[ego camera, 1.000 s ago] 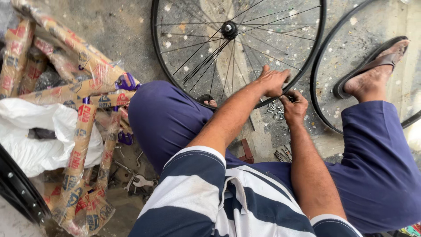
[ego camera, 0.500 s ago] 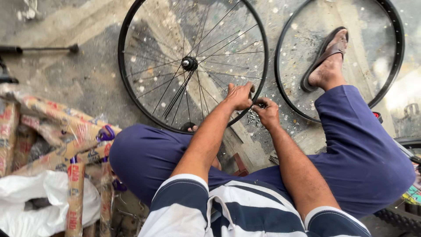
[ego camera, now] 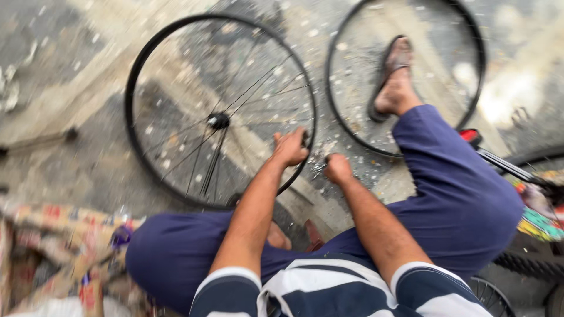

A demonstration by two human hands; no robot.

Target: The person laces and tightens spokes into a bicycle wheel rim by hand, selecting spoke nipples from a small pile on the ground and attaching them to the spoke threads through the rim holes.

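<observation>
A spoked black bicycle wheel [ego camera: 176, 70] with a hub [ego camera: 218, 121] lies flat on the concrete in front of me. My left hand [ego camera: 289, 147] grips its rim at the near right side. My right hand [ego camera: 337, 168] is closed just to the right of that rim, around a small tool that the blur hides. I sit with knees spread in dark blue trousers, arms reaching forward between them.
A second bare black rim [ego camera: 470, 41] lies at the right, with my sandalled foot [ego camera: 395, 79] inside it. Paper-wrapped bundles [ego camera: 70, 246] pile at the lower left. A bicycle part with a red piece [ego camera: 471, 136] and a tyre [ego camera: 529, 264] sit at the right edge.
The view has swung left and down, so both wheels sit lower and farther right in the frame. My hands stay at the same spot on the rim; the picture is more blurred.
</observation>
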